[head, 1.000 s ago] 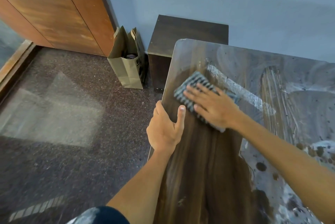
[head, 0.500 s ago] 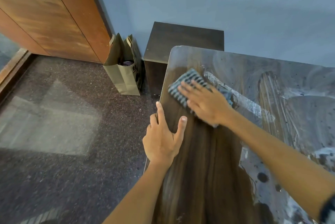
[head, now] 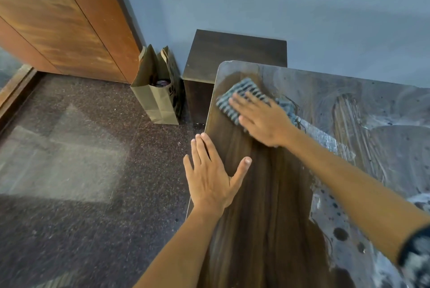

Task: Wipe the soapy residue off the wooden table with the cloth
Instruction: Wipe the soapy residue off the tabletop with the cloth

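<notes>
A dark wooden table [head: 267, 206] fills the lower right. Its left strip shows bare dark wood, while grey-white soapy residue [head: 381, 129] covers the right part. A blue-grey striped cloth [head: 237, 95] lies near the table's far left corner. My right hand [head: 263, 117] presses flat on the cloth with straight fingers. My left hand [head: 211, 176] rests open over the table's left edge, fingers straight and thumb spread onto the wood.
A brown paper bag [head: 158, 99] stands on the dark speckled floor [head: 81, 159] by the wall corner. A dark wooden cabinet [head: 235, 54] sits behind the table's far corner. A wooden door [head: 58, 20] is at the upper left.
My right hand has pushed the cloth farther toward the table's far left corner. My left hand has uncurled from the table edge and now lies flat with straight fingers.
</notes>
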